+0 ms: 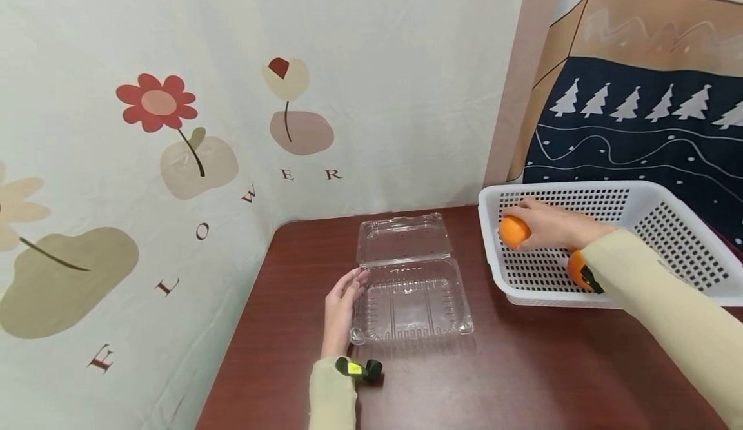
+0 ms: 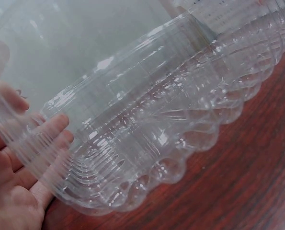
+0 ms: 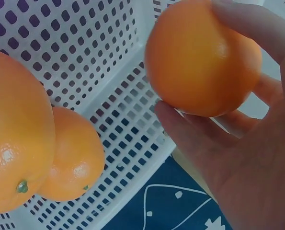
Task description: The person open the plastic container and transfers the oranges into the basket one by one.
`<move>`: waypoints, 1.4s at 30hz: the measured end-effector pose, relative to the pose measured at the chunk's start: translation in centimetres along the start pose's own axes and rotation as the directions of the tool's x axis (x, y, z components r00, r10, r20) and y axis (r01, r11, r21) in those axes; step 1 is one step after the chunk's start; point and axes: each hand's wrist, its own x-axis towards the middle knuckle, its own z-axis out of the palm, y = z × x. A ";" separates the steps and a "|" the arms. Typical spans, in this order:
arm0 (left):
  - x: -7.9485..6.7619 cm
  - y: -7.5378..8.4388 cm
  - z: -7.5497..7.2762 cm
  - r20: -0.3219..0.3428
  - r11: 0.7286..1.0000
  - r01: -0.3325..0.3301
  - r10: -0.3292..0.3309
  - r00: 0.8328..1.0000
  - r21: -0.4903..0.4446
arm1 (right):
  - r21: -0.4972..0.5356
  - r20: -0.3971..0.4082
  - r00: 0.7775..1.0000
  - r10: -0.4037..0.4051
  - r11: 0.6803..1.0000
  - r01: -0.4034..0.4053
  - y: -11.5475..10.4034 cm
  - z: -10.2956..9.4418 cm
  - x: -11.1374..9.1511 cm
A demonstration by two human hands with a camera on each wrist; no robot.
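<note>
My right hand [image 1: 548,225] grips an orange [image 1: 513,232], fingers and thumb around it, over the left part of a white basket [image 1: 493,259]. In the right wrist view two more oranges sit in the basket: a large-looking near one [image 3: 17,139] and one behind it [image 3: 75,155]. On the table, a clear plastic clamshell box [image 1: 413,307] lies with its lid [image 1: 403,236] folded back. My left hand [image 1: 341,304] rests against the box's left side with fairly straight fingers; in the left wrist view its fingertips [image 2: 61,122] show through the clear wall.
The dark red-brown table [image 1: 284,314] meets a pale curtain [image 1: 395,127] with printed flowers at the back and left. The basket stands at the table's right, near a dark cloth [image 1: 638,146] with printed trees. Its raised rim surrounds the oranges.
</note>
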 end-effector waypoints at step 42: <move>0.0 0.1 -0.1 0.003 1.000 0.013 -0.013 1.000 -0.004 | -0.075 0.169 0.983 0.077 0.995 -0.065 1.0 2.3 1.7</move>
